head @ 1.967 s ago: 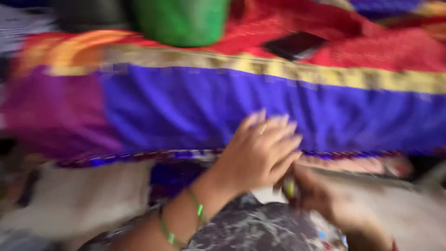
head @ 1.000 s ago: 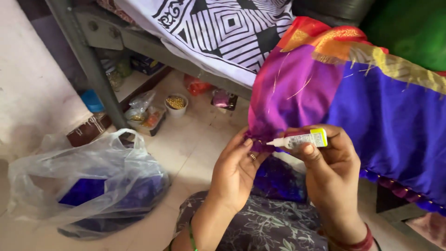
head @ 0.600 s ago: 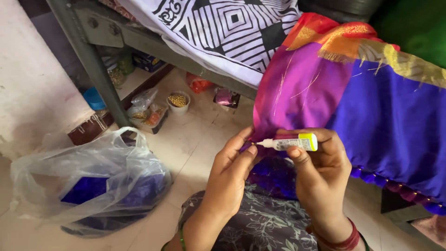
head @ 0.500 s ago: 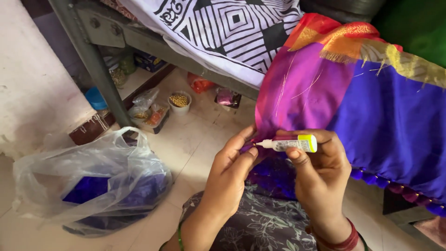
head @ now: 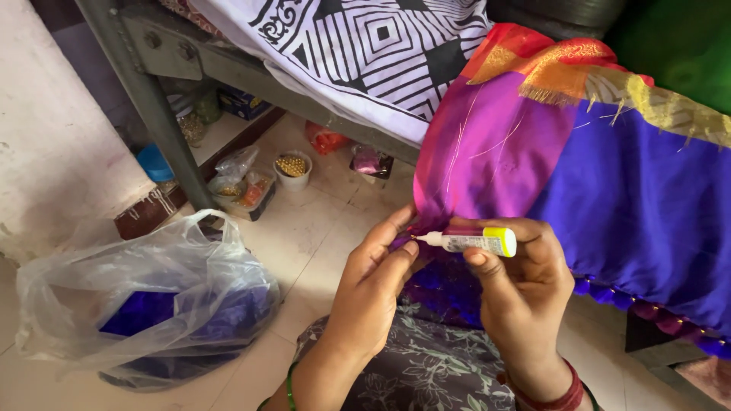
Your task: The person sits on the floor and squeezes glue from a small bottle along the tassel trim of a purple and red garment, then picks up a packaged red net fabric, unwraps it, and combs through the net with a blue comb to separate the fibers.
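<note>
Your right hand (head: pixel 525 293) is clamped on the glue tube (head: pixel 476 241), nozzle at 9 o'clock; left hand (head: pixel 373 293) fingers pinch the purple cloth (head: pixel 487 160) edge, prob. mid-gluing. Next: steady squeeze.

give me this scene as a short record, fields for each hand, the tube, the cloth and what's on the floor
left hand: fingertips pinch the edge of the cloth at the tube's tip
right hand: holds the small tube level, nozzle toward the left hand
small tube: white, yellow end
cloth: purple and blue, gold border, draped over the bed edge
floor: clear plastic bag with blue fabric inside; small cup of gold beads
</note>
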